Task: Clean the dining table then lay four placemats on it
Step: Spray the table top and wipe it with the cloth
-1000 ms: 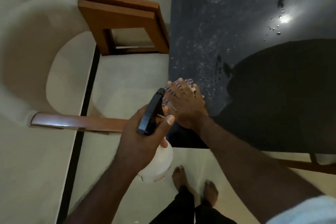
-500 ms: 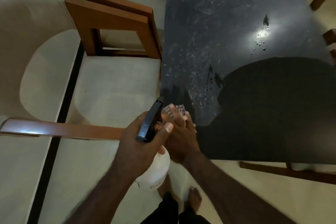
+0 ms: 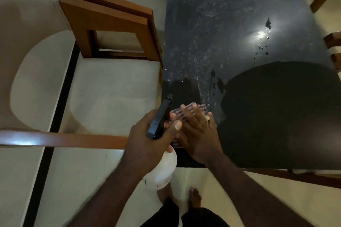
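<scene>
Both busy: left grip (image 3: 147, 143) clamps spray bottle (image 3: 163, 168); right grip (image 3: 200, 134), spread flat, presses cloth (image 3: 176, 112) onto table (image 3: 239, 24)

Checked, perhaps purple cloth (image 3: 202, 107); black table (image 3: 239, 24)

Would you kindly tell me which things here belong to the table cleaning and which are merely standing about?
In use: table; cloth under the right hand; spray bottle in the left hand.
Standing about: chairs beside the table. No placemats in view.
</scene>
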